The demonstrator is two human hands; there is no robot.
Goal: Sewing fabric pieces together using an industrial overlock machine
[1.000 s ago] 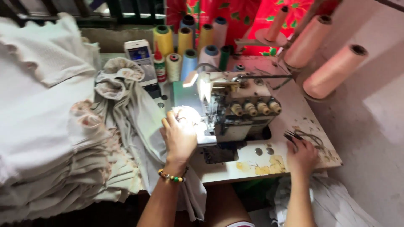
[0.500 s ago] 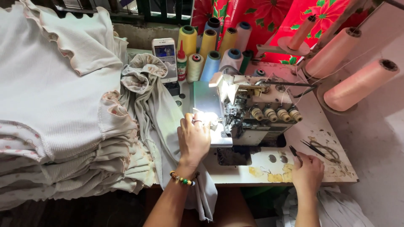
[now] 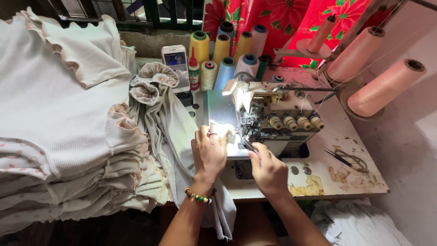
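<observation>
Worn table; one overlock machine; two hands; three pink cones.

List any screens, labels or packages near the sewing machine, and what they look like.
Phone: propped upright behind the grey cloth, left of the thread cones; white frame, lit bluish screen.
Small bottle: right beside the phone; white body, red pointed cap, red and green label.
No other packages or signs are visible.

A small lamp on the sewing machine throws hard white glare onto the cloth at the needle, washing out detail there. Soft daylight brightens the desk at its right edge. The bottom corners sink into shadow. Focus is sharp; edges bow slightly.
</observation>
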